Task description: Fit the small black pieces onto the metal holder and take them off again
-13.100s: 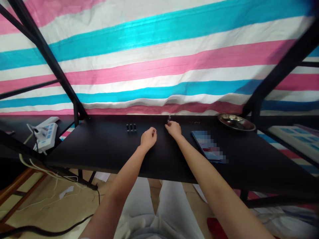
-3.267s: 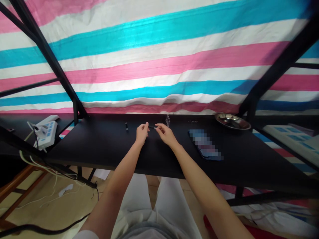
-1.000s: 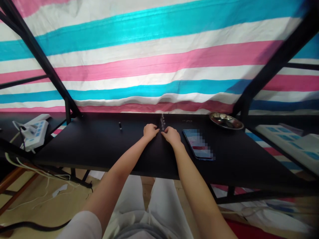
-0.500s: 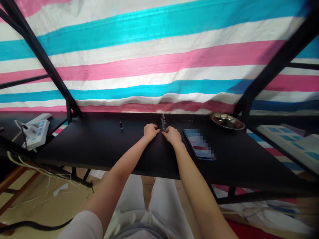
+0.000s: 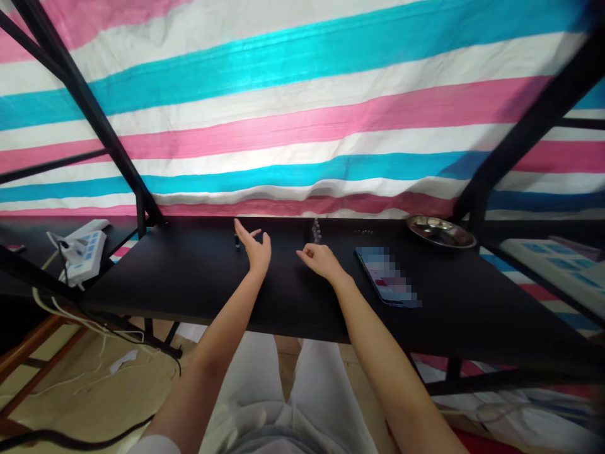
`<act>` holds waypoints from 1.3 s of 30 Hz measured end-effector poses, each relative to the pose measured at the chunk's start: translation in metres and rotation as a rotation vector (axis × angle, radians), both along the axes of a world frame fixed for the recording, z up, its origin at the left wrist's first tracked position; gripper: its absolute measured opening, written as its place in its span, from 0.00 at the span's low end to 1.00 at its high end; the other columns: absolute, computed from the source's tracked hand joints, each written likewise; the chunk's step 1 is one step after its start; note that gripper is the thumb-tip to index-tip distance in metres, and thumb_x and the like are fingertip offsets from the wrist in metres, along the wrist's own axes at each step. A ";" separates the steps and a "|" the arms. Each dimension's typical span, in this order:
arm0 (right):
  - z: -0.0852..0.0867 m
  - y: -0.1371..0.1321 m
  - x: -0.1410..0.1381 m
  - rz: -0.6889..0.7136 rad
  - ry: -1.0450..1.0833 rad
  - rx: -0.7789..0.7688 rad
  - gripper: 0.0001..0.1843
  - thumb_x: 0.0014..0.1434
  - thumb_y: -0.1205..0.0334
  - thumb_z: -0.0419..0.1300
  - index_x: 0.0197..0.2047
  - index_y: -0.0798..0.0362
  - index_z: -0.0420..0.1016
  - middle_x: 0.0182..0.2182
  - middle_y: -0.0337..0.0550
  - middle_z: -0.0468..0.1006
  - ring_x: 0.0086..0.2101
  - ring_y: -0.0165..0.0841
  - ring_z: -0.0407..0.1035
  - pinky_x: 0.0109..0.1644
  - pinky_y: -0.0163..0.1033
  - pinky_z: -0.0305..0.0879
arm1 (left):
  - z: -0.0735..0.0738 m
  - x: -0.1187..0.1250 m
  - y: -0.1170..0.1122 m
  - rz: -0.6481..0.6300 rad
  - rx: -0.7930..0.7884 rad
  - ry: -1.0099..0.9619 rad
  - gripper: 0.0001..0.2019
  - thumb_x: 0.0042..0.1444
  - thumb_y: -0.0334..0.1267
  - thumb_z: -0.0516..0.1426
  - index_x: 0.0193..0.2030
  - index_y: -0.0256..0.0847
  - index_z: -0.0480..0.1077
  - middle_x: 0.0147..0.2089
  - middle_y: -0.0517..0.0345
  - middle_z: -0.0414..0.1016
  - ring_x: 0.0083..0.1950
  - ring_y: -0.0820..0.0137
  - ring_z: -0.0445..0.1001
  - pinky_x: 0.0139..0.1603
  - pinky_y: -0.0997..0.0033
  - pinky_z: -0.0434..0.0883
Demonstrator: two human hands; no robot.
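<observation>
Cylinder point(image 5: 237, 241) stands upright just beside spread left hand point(image 5: 255, 248).

Left hand point(image 5: 256, 247) raised, fingers spread; right hand point(image 5: 319, 259) loosely curled, palm up.

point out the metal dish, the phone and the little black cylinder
metal dish point(image 5: 449, 244): head view, front rim
phone point(image 5: 387, 277): head view, middle of screen
little black cylinder point(image 5: 237, 241): head view, its middle
</observation>
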State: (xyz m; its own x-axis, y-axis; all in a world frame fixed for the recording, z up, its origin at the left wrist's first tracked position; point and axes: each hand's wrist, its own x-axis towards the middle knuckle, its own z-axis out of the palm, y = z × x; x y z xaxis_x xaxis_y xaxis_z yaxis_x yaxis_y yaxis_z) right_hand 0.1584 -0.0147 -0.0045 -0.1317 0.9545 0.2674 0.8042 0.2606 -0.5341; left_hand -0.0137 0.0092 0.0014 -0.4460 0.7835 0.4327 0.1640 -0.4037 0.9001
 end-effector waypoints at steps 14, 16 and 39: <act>-0.003 -0.001 -0.004 0.019 0.011 0.029 0.15 0.55 0.54 0.52 0.21 0.52 0.66 0.18 0.36 0.67 0.22 0.27 0.59 0.29 0.32 0.53 | -0.005 -0.024 0.029 0.057 -0.291 -0.491 0.37 0.49 0.19 0.52 0.63 0.43 0.40 0.68 0.43 0.42 0.65 0.69 0.55 0.51 0.80 0.67; -0.003 -0.002 -0.005 0.022 0.020 0.031 0.15 0.55 0.54 0.51 0.21 0.51 0.66 0.18 0.36 0.67 0.22 0.27 0.59 0.29 0.32 0.53 | -0.006 -0.023 0.029 0.036 -0.289 -0.541 0.34 0.51 0.19 0.52 0.61 0.42 0.44 0.65 0.41 0.50 0.62 0.71 0.60 0.52 0.77 0.67; -0.020 0.013 -0.022 0.155 0.774 0.018 0.22 0.57 0.44 0.47 0.45 0.53 0.63 0.24 0.36 0.69 0.19 0.26 0.61 0.25 0.35 0.59 | -0.007 0.002 0.006 -0.796 -0.412 -0.361 0.17 0.42 0.40 0.64 0.37 0.33 0.70 0.28 0.58 0.74 0.22 0.79 0.69 0.30 0.74 0.66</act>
